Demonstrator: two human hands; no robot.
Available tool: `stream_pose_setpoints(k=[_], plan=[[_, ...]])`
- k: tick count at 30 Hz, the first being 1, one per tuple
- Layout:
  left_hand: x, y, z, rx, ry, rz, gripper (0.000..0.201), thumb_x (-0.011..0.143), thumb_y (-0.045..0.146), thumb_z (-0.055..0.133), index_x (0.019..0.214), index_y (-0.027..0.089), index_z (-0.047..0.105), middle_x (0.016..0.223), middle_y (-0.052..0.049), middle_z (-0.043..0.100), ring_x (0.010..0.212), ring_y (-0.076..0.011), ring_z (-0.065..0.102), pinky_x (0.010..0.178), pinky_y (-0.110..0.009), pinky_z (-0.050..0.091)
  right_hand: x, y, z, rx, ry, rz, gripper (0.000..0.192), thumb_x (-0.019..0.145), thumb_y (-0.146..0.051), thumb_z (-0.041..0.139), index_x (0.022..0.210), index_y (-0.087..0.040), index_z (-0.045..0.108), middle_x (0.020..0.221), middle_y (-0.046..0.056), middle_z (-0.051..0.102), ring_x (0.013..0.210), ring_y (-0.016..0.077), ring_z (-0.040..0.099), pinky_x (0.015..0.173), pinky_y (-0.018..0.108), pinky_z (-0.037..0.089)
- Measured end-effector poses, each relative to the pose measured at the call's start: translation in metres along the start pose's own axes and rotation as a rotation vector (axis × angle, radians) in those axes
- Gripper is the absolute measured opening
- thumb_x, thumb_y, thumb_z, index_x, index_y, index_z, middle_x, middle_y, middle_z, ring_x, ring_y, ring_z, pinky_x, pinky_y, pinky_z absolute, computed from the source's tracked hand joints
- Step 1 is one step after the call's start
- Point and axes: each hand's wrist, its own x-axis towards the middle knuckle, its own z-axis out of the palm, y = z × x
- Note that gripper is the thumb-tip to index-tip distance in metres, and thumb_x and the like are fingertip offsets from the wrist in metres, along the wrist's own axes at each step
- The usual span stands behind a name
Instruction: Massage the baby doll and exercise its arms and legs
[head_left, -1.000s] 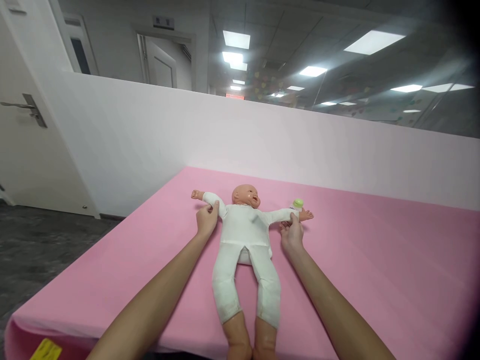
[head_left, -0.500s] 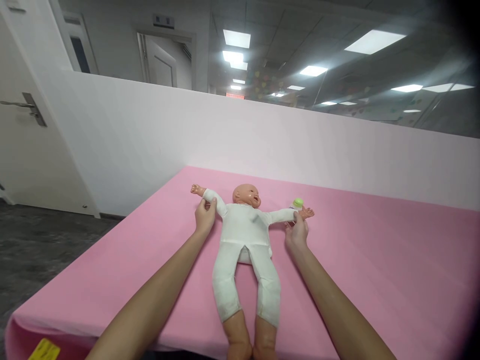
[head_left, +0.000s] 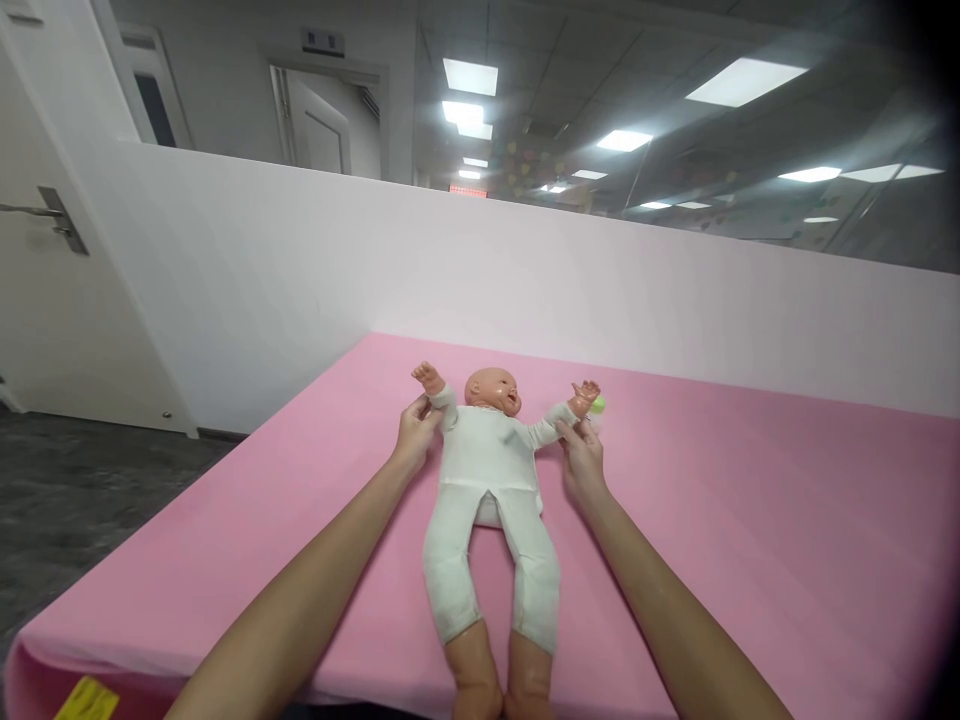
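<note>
While left hand (head_left: 418,434) and right hand (head_left: 584,462) grip a doll (head_left: 487,450) by its arms, yellow label (head_left: 88,700), wall sign (head_left: 323,42), writing unreadable.

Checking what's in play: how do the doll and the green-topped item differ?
The doll is far larger than the green-topped item. The doll lies in front; the green-topped item is partly hidden behind it. The left hand and right hand grip the doll; neither holds the green-topped item. Both are on the pink cover.
</note>
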Motion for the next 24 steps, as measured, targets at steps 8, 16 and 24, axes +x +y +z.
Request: stream_pose_setpoints(k=[8, 16, 24], plan=[[-0.005, 0.006, 0.004, -0.095, -0.219, -0.099, 0.046, 0.076, 0.036, 0.084, 0.116, 0.019, 0.071, 0.123, -0.009, 0.07, 0.115, -0.0276, 0.063, 0.093, -0.034, 0.049, -0.012, -0.005, 0.009, -0.047, -0.315, 0.063, 0.042, 0.075, -0.027, 0.078, 0.117, -0.025, 0.076, 0.129, 0.006, 0.072, 0.127, 0.0291, 0.061, 0.106, 0.043, 0.049], [-0.009, 0.003, 0.005, -0.009, -0.158, -0.105, 0.045, 0.071, 0.041, 0.088, 0.106, 0.017, 0.072, 0.118, -0.013, 0.073, 0.113, -0.0285, 0.066, 0.098, -0.039, 0.05, -0.014, 0.003, 0.01, -0.171, -0.328, -0.005, 0.042, 0.08, -0.044, 0.079, 0.116, -0.022, 0.073, 0.122, 0.008, 0.075, 0.116, 0.0297, 0.066, 0.1, 0.045, 0.052], [-0.016, 0.002, 0.008, 0.296, -0.132, 0.064, 0.036, 0.078, 0.037, 0.082, 0.109, 0.021, 0.081, 0.116, -0.009, 0.076, 0.113, -0.0314, 0.068, 0.102, -0.044, 0.05, -0.02, -0.003, 0.013, -0.281, -0.358, -0.111, 0.046, 0.081, -0.046, 0.079, 0.119, -0.023, 0.071, 0.122, 0.009, 0.074, 0.113, 0.0277, 0.065, 0.098, 0.041, 0.051]])
